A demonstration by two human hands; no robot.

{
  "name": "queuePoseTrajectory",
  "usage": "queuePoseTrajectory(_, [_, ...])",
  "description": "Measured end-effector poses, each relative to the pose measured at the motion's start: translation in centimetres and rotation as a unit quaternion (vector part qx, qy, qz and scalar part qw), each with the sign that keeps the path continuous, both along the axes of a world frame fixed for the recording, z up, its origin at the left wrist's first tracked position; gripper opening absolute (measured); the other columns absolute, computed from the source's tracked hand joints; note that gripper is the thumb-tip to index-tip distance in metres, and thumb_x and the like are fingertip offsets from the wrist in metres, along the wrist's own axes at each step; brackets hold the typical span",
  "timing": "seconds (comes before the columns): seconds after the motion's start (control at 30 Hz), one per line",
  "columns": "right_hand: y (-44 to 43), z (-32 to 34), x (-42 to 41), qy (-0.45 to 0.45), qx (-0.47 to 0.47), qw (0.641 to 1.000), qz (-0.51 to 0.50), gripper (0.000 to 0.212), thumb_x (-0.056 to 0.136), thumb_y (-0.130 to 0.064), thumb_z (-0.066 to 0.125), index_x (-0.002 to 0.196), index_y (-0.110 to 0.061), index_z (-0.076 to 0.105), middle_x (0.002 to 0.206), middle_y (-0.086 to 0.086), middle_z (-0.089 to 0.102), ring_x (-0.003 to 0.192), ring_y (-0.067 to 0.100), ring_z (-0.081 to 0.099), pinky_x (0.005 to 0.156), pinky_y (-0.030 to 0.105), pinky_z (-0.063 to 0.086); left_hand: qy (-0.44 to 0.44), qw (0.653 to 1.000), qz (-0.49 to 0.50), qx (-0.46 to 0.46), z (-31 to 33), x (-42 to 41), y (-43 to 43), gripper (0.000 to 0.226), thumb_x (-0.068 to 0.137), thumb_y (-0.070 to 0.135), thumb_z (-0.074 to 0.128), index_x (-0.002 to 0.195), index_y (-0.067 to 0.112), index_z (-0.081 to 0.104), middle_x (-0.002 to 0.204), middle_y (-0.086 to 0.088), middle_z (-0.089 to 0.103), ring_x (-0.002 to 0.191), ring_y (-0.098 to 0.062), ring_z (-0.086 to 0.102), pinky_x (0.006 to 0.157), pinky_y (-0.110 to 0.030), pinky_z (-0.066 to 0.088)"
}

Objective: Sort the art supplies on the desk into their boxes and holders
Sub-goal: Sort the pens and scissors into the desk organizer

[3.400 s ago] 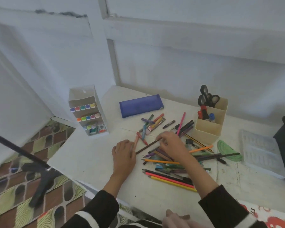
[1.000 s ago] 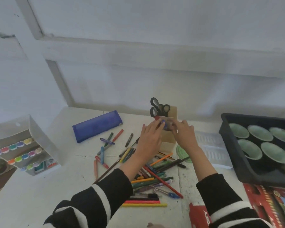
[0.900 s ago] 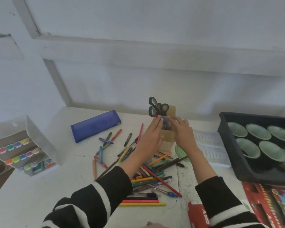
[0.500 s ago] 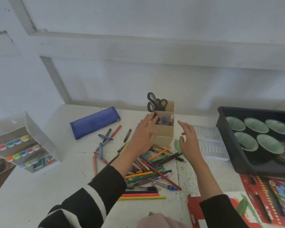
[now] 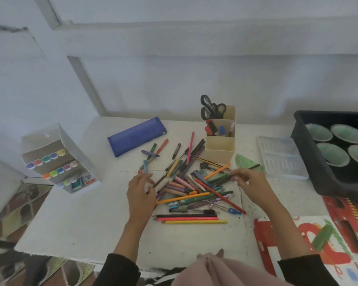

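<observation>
Your left hand (image 5: 141, 195) lies at the left edge of the pile of pencils and pens (image 5: 194, 188) in the middle of the frame. Its fingers are bent, with the thumb close to a thin brown brush (image 5: 160, 179). You cannot tell whether it has hold of anything.

Your right hand (image 5: 250, 182) is at the right edge of the same pile. Its index finger and thumb are curled together and pinch the ends of a few dark pencils (image 5: 219, 178).

The pile is spread loose on the white desk (image 5: 81, 219). Three pencils (image 5: 190, 218), black, pink and yellow, lie side by side just below it.

Just above the pile stands the beige holder (image 5: 219, 149), with black scissors (image 5: 212, 108) upright in its back part and markers in front. A blue pencil case (image 5: 136, 136) lies upper left of the pile. A white marker rack (image 5: 60, 159) stands at the left edge of the desk.

A green protractor (image 5: 244, 161) lies right of the holder, beside a clear plastic case (image 5: 281, 157). A black tray (image 5: 310, 162) of green cups (image 5: 333, 150) fills the right edge.
</observation>
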State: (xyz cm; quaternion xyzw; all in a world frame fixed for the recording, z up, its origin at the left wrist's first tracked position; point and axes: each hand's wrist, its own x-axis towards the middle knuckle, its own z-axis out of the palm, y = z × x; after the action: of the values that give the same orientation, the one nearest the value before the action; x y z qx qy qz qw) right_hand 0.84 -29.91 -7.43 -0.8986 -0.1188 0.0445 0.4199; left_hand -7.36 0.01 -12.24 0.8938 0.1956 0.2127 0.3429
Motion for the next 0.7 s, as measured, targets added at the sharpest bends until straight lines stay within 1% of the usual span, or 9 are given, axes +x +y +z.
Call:
queuePoseTrajectory(0.03, [0.4,0.1,-0.3,0.008,-0.007,1.0,0.013,0.025,0.09,-0.003,0.056,0.093,-0.025,0.067,0.078,-0.01,0.067,0.067,-0.002,0.06,0.063,0.007,0.042,-0.005,1.0,-0.004,0.002,-0.1,-0.5,0.0,0.032,0.082,-0.007,0.059,0.108,0.009,0.066,0.117,-0.009,0.059,0.113,-0.018,0.048,0.095,-0.027,0.04])
queuePoseTrajectory(0.13, [1.8,0.2,-1.0,0.023,-0.018,0.998,0.049,0.025,0.089,-0.002,0.057,0.093,-0.024,0.067,0.076,-0.014,0.065,0.069,-0.007,0.059,0.062,0.005,0.042,-0.055,0.998,-0.019,0.01,0.1,-1.4,-0.4,0.03,0.075,-0.017,0.059,0.091,0.007,0.069,0.106,-0.001,0.06,0.106,0.001,0.041,0.091,-0.009,0.037])
queuePoseTrajectory(0.17, [2.4,0.3,-1.2,0.03,-0.024,0.997,0.07,0.024,0.089,-0.003,0.058,0.093,-0.024,0.068,0.076,-0.014,0.065,0.07,-0.009,0.058,0.062,0.004,0.042,-0.067,0.997,-0.018,0.016,0.1,-1.5,-0.5,0.03,0.073,-0.019,0.059,0.086,0.007,0.069,0.104,0.003,0.058,0.103,0.004,0.039,0.088,-0.009,0.037])
queuePoseTrajectory(0.23, [3.4,0.2,-1.5,0.045,-0.041,0.991,0.121,0.022,0.09,-0.004,0.058,0.095,-0.022,0.069,0.079,-0.012,0.065,0.069,-0.009,0.058,0.061,0.004,0.042,-0.078,0.997,-0.012,0.019,0.1,-1.7,-0.8,0.028,0.072,-0.018,0.059,0.079,0.008,0.067,0.103,0.009,0.054,0.1,0.003,0.04,0.084,-0.012,0.037])
queuePoseTrajectory(0.33, [4.6,0.3,-1.7,0.04,-0.075,0.98,0.182,0.018,0.089,-0.008,0.06,0.094,-0.023,0.07,0.081,-0.01,0.066,0.069,0.0,0.06,0.065,0.012,0.046,-0.078,0.996,-0.025,0.033,0.4,-2.2,-1.3,0.023,0.073,-0.009,0.055,0.076,0.011,0.066,0.103,0.008,0.054,0.1,-0.005,0.044,0.084,-0.008,0.034])
queuePoseTrajectory(0.4, [5.5,0.4,-1.8,0.033,-0.106,0.968,0.224,0.012,0.087,-0.016,0.064,0.087,-0.027,0.067,0.079,-0.013,0.063,0.071,0.003,0.058,0.066,0.018,0.047,-0.044,0.997,-0.051,0.037,0.7,-2.8,-1.6,0.024,0.072,-0.01,0.06,0.077,0.012,0.068,0.107,0.001,0.058,0.101,-0.009,0.045,0.082,-0.012,0.034])
queuePoseTrajectory(0.5, [6.4,0.9,-1.9,0.027,-0.167,0.952,0.253,0.008,0.085,-0.028,0.068,0.078,-0.027,0.064,0.08,-0.012,0.059,0.075,0.007,0.055,0.065,0.023,0.046,0.0,0.994,-0.081,0.07,1.1,-3.5,-2.0,0.025,0.072,-0.006,0.066,0.08,0.017,0.07,0.109,0.0,0.06,0.104,-0.014,0.047,0.077,-0.028,0.037])
queuePoseTrajectory(0.6, [6.8,0.7,-2.4,0.007,-0.232,0.931,0.281,0.009,0.084,-0.034,0.068,0.079,-0.027,0.064,0.075,-0.015,0.049,0.075,0.007,0.051,0.059,0.02,0.041,0.017,0.997,-0.036,0.064,0.8,-4.5,-1.9,0.029,0.075,-0.003,0.065,0.088,0.022,0.069,0.103,0.004,0.059,0.096,-0.017,0.05,0.073,-0.034,0.039])
queuePoseTrajectory(0.7, [7.3,0.6,-2.6,-0.025,-0.285,0.909,0.305,0.008,0.084,-0.035,0.067,0.08,-0.031,0.061,0.072,-0.016,0.043,0.077,0.006,0.047,0.055,0.019,0.035,0.059,0.996,0.032,0.066,1.0,-4.7,-1.6,0.022,0.08,0.009,0.067,0.094,0.026,0.069,0.101,0.007,0.057,0.095,-0.015,0.049,0.075,-0.034,0.031])
